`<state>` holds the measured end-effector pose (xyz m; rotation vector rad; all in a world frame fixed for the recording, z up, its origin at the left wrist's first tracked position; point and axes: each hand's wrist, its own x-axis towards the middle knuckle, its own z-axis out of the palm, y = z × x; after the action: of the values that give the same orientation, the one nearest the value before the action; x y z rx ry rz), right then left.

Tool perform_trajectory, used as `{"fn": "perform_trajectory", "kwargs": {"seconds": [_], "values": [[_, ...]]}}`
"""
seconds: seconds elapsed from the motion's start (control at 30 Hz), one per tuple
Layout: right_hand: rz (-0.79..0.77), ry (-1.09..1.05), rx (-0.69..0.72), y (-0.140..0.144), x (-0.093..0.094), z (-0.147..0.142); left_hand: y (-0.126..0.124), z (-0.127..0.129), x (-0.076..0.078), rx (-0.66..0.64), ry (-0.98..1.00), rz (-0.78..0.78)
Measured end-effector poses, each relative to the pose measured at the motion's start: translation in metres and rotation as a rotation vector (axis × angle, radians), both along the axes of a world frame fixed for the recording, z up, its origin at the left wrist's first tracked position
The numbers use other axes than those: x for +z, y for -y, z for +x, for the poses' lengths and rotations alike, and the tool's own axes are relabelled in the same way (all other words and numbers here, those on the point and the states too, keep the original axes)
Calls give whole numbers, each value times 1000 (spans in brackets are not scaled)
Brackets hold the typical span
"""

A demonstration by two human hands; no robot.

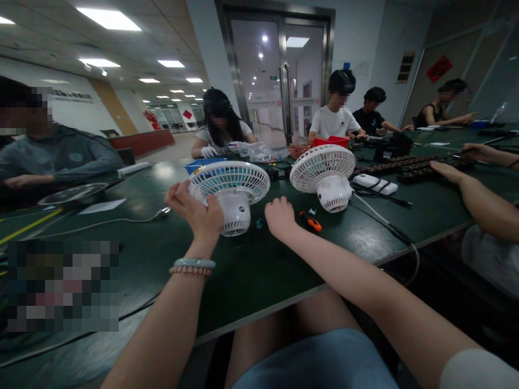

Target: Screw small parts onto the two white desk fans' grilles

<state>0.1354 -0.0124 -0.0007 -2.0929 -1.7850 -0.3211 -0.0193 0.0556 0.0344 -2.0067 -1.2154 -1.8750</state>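
Nearby, second fan [324, 174], orange screwdriver [311, 221], left hand [197, 212] gripping fan [230, 192], right hand [279, 218] curled shut.

L hand [197, 210]: raised, wrist bent back, fingers curled in grip, two bead bracelets on wrist | R hand [279, 216]: knuckles up, loosely fisted, resting low | both forearms bare, extended fwd, converging | R arm enters from lower right
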Motion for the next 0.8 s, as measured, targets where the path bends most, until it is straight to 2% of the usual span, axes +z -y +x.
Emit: {"fn": "perform_trajectory", "kwargs": {"seconds": [0.1,0.2,0.3,0.43,0.63,0.8], "values": [[-102,-7,-241,3,3,14,3,1,2,6,3,-40],[-287,-32,-306,6,5,24,6,2,3,21,-2,-35],[-411,-72,-286,6,6,28,8,2,4,12,-16,-1],[-480,-112,-234,5,8,28,12,3,5,13,-56,25],[-443,-121,-128,4,5,30,19,9,3,-56,-199,54],[-409,-164,-69,-1,1,31,27,22,-3,-118,-331,137]]}}
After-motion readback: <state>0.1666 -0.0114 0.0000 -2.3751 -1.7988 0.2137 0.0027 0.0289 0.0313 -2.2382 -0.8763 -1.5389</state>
